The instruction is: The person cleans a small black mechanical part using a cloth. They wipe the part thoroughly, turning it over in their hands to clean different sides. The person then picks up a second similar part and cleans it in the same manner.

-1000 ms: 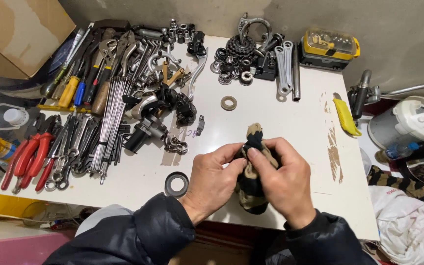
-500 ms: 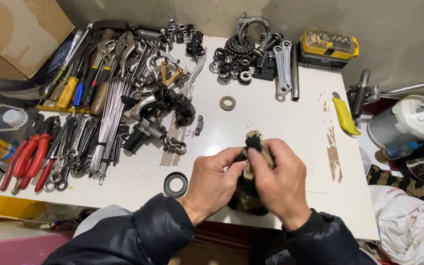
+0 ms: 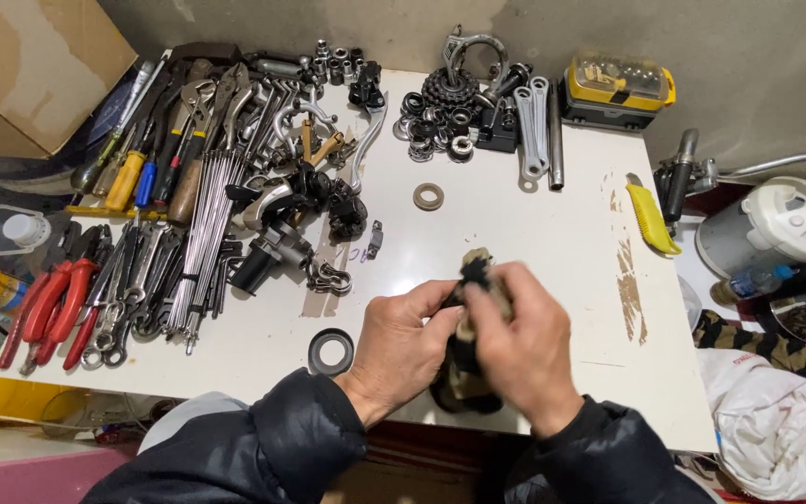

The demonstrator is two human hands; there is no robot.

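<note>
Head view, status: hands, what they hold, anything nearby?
Left hand and right hand both closed on a dirty rag over the white table. Black ring beside left hand, apart. Nothing blocking.

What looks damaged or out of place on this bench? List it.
The white table has brown worn patches near its right edge, where the surface seems scraped off. A yellow utility knife lies beside them. Both hands, left hand and right hand, hold a dirty rag around a small part.
</note>
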